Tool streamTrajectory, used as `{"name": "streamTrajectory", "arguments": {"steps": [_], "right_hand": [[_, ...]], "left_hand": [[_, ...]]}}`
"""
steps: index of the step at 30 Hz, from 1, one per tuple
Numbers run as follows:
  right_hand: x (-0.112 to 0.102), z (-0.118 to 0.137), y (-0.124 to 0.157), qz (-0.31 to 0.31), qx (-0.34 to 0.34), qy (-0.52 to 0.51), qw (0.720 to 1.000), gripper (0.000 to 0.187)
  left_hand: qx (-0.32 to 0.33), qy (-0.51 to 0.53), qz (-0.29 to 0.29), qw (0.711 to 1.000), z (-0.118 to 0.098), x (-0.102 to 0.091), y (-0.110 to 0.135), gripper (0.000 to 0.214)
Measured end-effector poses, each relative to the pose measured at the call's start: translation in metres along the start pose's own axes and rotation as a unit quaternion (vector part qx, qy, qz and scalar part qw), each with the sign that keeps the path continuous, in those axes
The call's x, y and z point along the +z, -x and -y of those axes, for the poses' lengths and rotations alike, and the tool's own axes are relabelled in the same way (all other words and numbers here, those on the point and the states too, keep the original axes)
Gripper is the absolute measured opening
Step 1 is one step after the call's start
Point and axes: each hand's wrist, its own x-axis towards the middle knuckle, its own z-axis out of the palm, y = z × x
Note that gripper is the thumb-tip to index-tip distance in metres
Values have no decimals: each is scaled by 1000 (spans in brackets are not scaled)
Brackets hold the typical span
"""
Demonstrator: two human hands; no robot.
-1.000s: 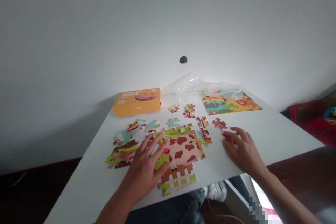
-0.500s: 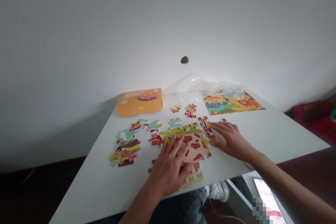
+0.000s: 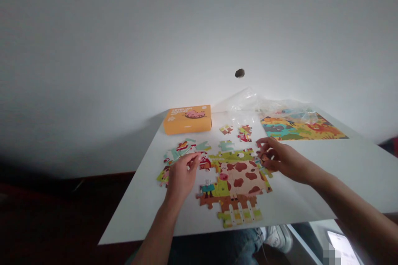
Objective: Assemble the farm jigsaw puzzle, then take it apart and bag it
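A partly joined jigsaw puzzle [image 3: 244, 178] lies on the white table, showing a spotted cow, sheep and a fence. My left hand [image 3: 182, 174] is at its upper left, fingertips pinched at the edge of a red barn puzzle piece [image 3: 204, 161]. At the upper right, my right hand [image 3: 278, 157] curls its fingers around a puzzle piece [image 3: 265, 158], which they partly cover. Beyond the cow lie a pale green piece [image 3: 226, 145], a second barn piece [image 3: 245, 136] and a small fence piece [image 3: 226, 129]. More loose pieces [image 3: 180, 149] are heaped beside my left hand.
An orange puzzle box [image 3: 187, 124] stands at the back left of the table [image 3: 133, 215]. Clear plastic wrapping [image 3: 241, 107] lies along the wall, partly over a colourful animal picture sheet [image 3: 301, 128]. A lit phone [image 3: 342, 246] is below the table at right.
My left hand has lifted off the cow and moved to the barn piece at the upper left. My right hand's fingers have curled in. The view has swung left.
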Motion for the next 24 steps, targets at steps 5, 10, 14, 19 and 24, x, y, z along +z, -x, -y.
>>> {"name": "streamTrajectory", "arguments": {"steps": [5, 10, 14, 19, 24], "right_hand": [[53, 58, -48, 129, -108, -82, 982, 61], [107, 52, -83, 73, -110, -35, 991, 46], [123, 41, -84, 41, -145, 31, 988, 22], [126, 41, -82, 30, -196, 88, 976, 29], [126, 42, -81, 35, -207, 125, 970, 35]], "left_hand": [[-78, 185, 156, 967, -10, -1, 9, 39], [-188, 166, 147, 957, 4, 2, 17, 23], [-209, 51, 178, 960, 14, -3, 20, 24], [-146, -77, 172, 971, 21, -14, 20, 24], [-123, -96, 190, 969, 26, -18, 22, 20]]}}
